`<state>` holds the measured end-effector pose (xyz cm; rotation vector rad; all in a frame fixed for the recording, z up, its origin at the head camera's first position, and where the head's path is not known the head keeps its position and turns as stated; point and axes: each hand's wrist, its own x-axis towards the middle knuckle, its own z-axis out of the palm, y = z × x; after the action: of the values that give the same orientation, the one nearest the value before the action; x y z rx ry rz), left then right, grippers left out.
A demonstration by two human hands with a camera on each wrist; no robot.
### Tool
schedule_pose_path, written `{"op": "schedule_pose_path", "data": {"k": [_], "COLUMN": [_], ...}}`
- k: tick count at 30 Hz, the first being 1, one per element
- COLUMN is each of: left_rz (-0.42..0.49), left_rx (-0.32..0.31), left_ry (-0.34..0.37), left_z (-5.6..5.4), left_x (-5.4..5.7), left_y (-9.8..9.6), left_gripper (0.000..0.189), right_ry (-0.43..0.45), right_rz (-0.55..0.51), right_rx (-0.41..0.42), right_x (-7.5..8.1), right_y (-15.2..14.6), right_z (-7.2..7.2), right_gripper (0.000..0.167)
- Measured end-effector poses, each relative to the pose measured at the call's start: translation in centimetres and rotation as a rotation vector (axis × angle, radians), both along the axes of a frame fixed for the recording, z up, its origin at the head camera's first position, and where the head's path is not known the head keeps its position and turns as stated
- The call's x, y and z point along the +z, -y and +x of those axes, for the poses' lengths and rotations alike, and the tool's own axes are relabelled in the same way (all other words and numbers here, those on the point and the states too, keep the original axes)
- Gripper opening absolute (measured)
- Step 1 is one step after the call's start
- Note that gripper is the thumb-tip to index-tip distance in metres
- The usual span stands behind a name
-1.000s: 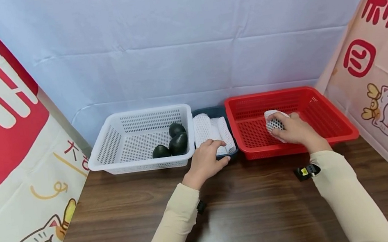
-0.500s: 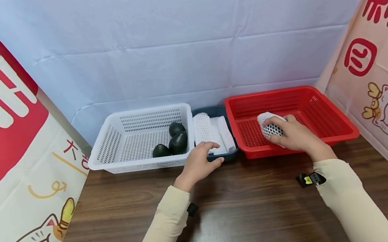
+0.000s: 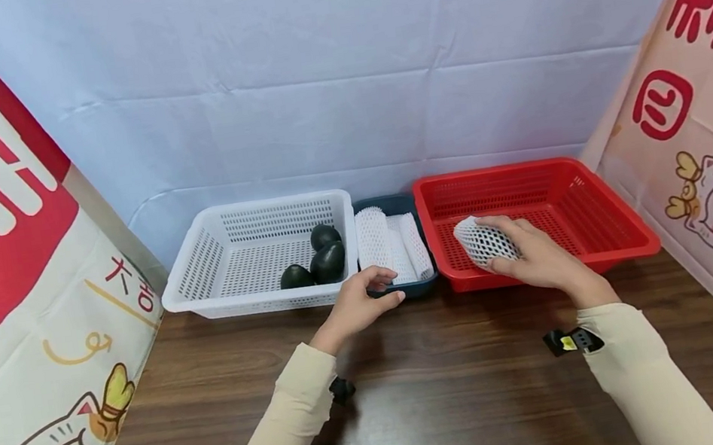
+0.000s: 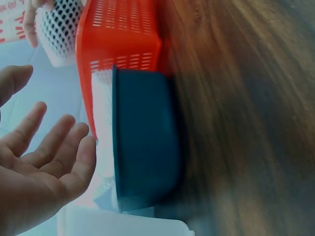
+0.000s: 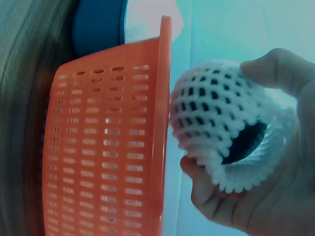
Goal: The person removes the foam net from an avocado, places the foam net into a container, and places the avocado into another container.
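My right hand (image 3: 544, 255) grips an avocado wrapped in a white foam net (image 3: 484, 241) over the left part of the red basket (image 3: 612, 240). In the right wrist view, dark green skin shows through the mesh of the net (image 5: 206, 105) and at its open end, with thumb and fingers on opposite sides. My left hand (image 3: 353, 305) holds nothing; its fingers are loosely bent at the front of the dark blue bin (image 3: 415, 289). White foam net sleeves (image 3: 374, 239) lie in that bin. Seen from the left wrist, the palm (image 4: 29, 191) is beside the bin's wall.
Left of the bin stands a white basket (image 3: 204, 305) with three dark avocados (image 3: 328, 263) at its right end. All the containers stand in a row at the back of the wooden table (image 3: 449, 392). Behind them hangs a pale cloth (image 3: 340, 103), with printed banners at both sides.
My right hand has shifted the netted avocado leftward within the red basket's area, exposing more of the net. My left hand has drawn back from the bin, down and left.
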<state>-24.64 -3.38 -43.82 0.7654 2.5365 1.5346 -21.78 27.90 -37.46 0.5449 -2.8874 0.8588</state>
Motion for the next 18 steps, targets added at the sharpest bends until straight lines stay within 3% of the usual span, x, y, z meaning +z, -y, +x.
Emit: {"op": "schedule_pose_path", "data": {"k": [7, 11, 18], "left_rz": [0.049, 0.099, 0.215], "left_rx": [-0.024, -0.024, -0.065], "left_ry": [0.063, 0.126, 0.313], "left_z": [0.0, 0.1, 0.5], "left_x": [-0.6, -0.6, 0.3], "left_y": [0.7, 1.0, 1.2], "left_gripper": [0.038, 0.038, 0.038], "right_ry": [0.082, 0.088, 0.099], "right_rz": [-0.194, -0.294, -0.353], "right_rx": [-0.043, -0.023, 0.032], "right_x": [-0.7, -1.4, -2.1], "right_y": [0.6, 0.7, 1.3], "right_z": [0.2, 0.3, 0.5], "right_gripper": [0.069, 0.066, 0.065]}}
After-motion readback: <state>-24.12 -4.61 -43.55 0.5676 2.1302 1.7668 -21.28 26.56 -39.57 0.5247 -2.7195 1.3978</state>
